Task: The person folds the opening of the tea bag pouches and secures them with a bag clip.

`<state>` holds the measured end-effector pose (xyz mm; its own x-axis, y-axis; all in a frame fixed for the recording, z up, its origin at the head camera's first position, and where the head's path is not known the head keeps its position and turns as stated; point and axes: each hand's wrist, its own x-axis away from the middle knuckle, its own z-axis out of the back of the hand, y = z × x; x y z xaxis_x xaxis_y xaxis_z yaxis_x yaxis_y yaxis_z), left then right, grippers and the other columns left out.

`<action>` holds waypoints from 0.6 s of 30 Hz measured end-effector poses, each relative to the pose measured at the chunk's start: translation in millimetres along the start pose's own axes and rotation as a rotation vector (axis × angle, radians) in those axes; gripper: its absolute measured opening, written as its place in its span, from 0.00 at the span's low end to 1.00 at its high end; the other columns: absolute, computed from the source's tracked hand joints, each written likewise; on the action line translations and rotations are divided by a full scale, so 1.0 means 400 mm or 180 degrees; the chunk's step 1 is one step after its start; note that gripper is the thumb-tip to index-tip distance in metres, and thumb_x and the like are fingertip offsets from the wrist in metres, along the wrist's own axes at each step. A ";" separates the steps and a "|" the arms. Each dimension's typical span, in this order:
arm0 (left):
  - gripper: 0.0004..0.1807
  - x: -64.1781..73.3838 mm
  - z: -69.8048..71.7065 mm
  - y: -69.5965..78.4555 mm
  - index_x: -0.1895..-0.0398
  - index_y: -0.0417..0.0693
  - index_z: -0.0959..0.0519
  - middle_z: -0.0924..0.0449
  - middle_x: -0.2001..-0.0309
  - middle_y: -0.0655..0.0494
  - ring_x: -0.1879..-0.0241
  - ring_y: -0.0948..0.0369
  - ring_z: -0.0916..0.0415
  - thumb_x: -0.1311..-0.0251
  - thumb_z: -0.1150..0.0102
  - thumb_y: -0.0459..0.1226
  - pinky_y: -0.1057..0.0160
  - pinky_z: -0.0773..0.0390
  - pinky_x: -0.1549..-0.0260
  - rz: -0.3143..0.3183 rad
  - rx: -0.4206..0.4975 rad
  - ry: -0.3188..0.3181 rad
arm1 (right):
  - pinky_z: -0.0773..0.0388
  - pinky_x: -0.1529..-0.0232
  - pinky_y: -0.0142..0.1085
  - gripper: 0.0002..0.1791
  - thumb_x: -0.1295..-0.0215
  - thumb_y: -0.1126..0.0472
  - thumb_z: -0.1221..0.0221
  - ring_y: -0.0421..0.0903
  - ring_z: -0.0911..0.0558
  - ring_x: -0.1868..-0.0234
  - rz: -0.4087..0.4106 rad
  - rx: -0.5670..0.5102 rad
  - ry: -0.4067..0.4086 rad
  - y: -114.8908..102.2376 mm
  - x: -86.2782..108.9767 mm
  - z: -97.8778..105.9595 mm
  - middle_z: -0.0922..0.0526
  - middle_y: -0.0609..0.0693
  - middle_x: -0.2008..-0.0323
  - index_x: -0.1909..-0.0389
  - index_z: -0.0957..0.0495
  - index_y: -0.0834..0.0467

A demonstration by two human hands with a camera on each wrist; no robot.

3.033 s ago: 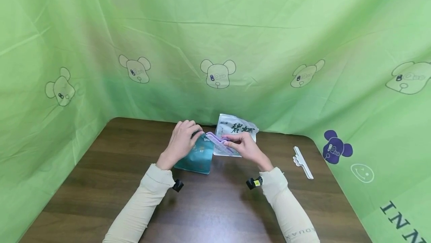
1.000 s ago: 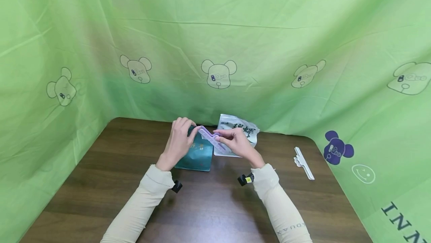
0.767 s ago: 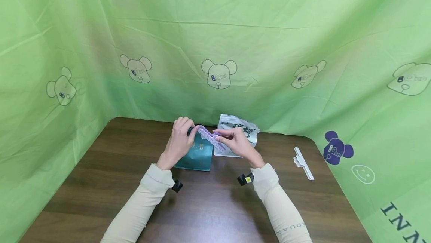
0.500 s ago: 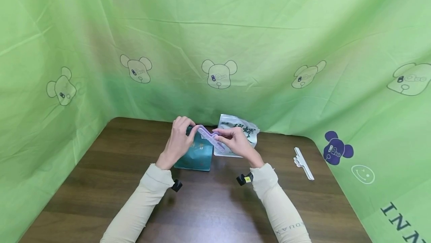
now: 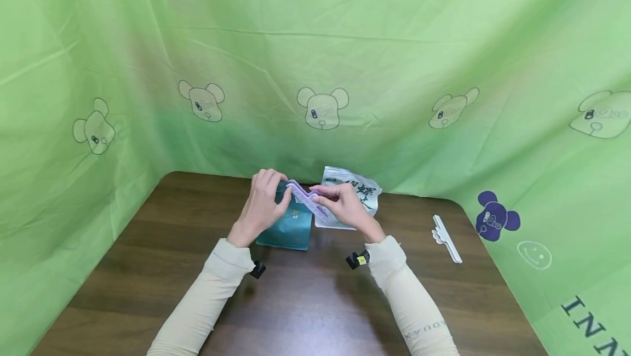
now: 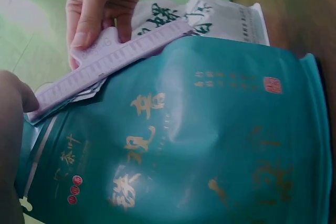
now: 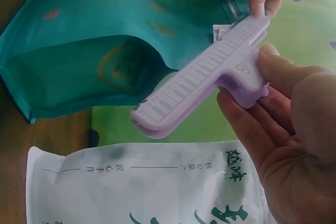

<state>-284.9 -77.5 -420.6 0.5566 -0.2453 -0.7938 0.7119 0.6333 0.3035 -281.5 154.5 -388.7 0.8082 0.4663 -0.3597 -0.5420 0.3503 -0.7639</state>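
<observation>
My right hand (image 5: 345, 202) pinches the handle of a purple bag clip (image 7: 202, 77) between thumb and fingers. The long bar of the clip lies slantwise along the top edge of a teal tea pouch (image 6: 194, 129) with gold lettering. My left hand (image 5: 263, 200) grips the upper left corner of this pouch, its thumb right at the clip's far end. In the left wrist view a folded whitish bit of the pouch's top (image 6: 88, 92) shows under the clip. The palm side of the left hand is hidden in the head view.
A white pouch (image 5: 331, 220) with dark green characters lies just behind and right of the teal one. A white bag clip (image 5: 447, 239) lies on the right of the brown wooden table (image 5: 162, 268). Green printed cloth (image 5: 246, 142) hangs along the table's back and sides.
Since three seconds ago my right hand has carried the purple clip left and slightly up, onto the teal pouch's top edge. In the last second both hands have barely moved.
</observation>
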 end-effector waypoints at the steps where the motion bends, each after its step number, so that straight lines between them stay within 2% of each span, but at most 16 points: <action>1: 0.06 0.003 0.000 0.001 0.59 0.40 0.21 0.23 0.61 0.47 0.59 0.49 0.30 0.35 0.40 0.35 0.50 0.32 0.55 -0.0031 -0.0122 -0.0007 | 0.16 0.64 0.54 0.14 0.34 0.73 0.37 0.62 0.12 0.63 0.0000 0.0002 0.0007 0.013 -0.001 -0.001 0.13 0.69 0.57 0.49 0.17 0.73; 4: 0.08 0.013 0.003 0.005 0.57 0.40 0.21 0.23 0.60 0.47 0.58 0.49 0.29 0.34 0.40 0.35 0.49 0.31 0.53 -0.0076 -0.0414 0.0024 | 0.17 0.64 0.55 0.14 0.33 0.73 0.37 0.63 0.12 0.63 0.0000 -0.0013 0.0015 0.051 -0.005 -0.007 0.14 0.69 0.57 0.49 0.18 0.74; 7: 0.09 0.023 0.009 0.006 0.55 0.38 0.21 0.22 0.60 0.46 0.57 0.48 0.28 0.36 0.38 0.34 0.48 0.30 0.51 -0.0060 -0.0540 0.0074 | 0.15 0.65 0.52 0.14 0.34 0.72 0.36 0.62 0.12 0.63 0.0033 -0.0041 0.0034 0.070 -0.006 -0.011 0.13 0.68 0.57 0.49 0.17 0.72; 13: 0.10 0.034 0.014 0.000 0.52 0.36 0.21 0.21 0.56 0.45 0.54 0.47 0.28 0.33 0.39 0.30 0.48 0.30 0.47 -0.0024 -0.0408 0.0011 | 0.16 0.66 0.36 0.14 0.35 0.67 0.33 0.53 0.11 0.65 0.0166 -0.0038 0.0131 0.082 -0.004 -0.011 0.11 0.63 0.59 0.50 0.14 0.67; 18: 0.13 0.036 0.013 -0.002 0.47 0.34 0.22 0.21 0.54 0.43 0.52 0.47 0.29 0.31 0.40 0.31 0.47 0.31 0.45 -0.0022 -0.0347 -0.0056 | 0.17 0.67 0.33 0.13 0.34 0.66 0.34 0.47 0.11 0.65 0.0220 -0.0021 0.0126 0.076 -0.009 -0.012 0.11 0.61 0.59 0.50 0.13 0.64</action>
<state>-275.0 -85.3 -429.7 0.5598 -0.2622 -0.7860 0.6655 0.7074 0.2380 -299.8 159.8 -413.4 0.7775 0.4566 -0.4324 -0.5953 0.3129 -0.7401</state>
